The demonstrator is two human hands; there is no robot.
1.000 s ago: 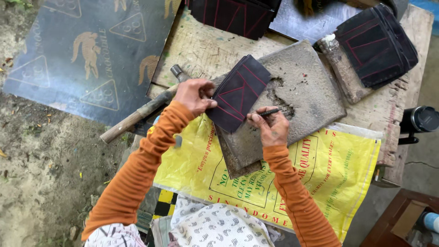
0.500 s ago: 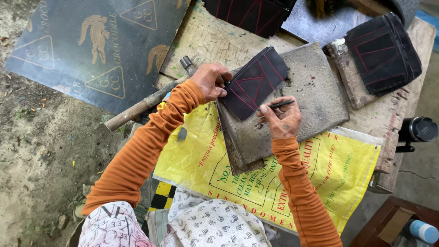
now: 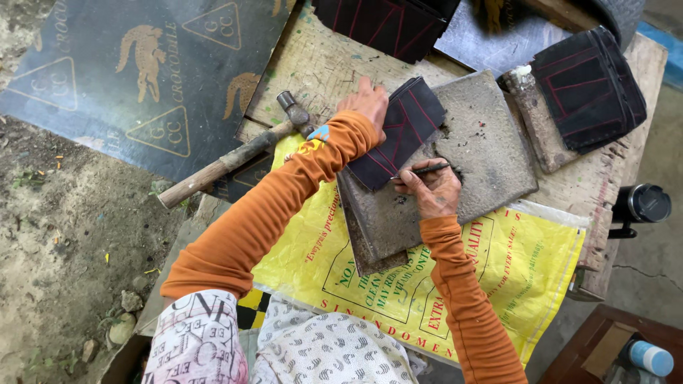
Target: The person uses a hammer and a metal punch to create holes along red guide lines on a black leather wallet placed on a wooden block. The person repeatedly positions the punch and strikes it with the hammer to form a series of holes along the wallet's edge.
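Head view: left hand (image 3: 366,103) pressed flat on dark sheet (image 3: 398,131), probably to stop sliding on stone slab (image 3: 484,163). Right hand (image 3: 430,188) pinched thin tool (image 3: 423,170) at sheet's edge. Hammer (image 3: 235,156) beside, untouched.

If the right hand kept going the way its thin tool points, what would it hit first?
The right hand holds a thin tool pointing right across the grey slab. That way looks free over the slab's bare surface; past its edge lies the wooden bench, probably next, though height is unclear.

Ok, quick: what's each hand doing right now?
Left hand: flat, pressing down on the dark sheet piece, not gripping it.
Right hand: closed around a thin pointed tool.
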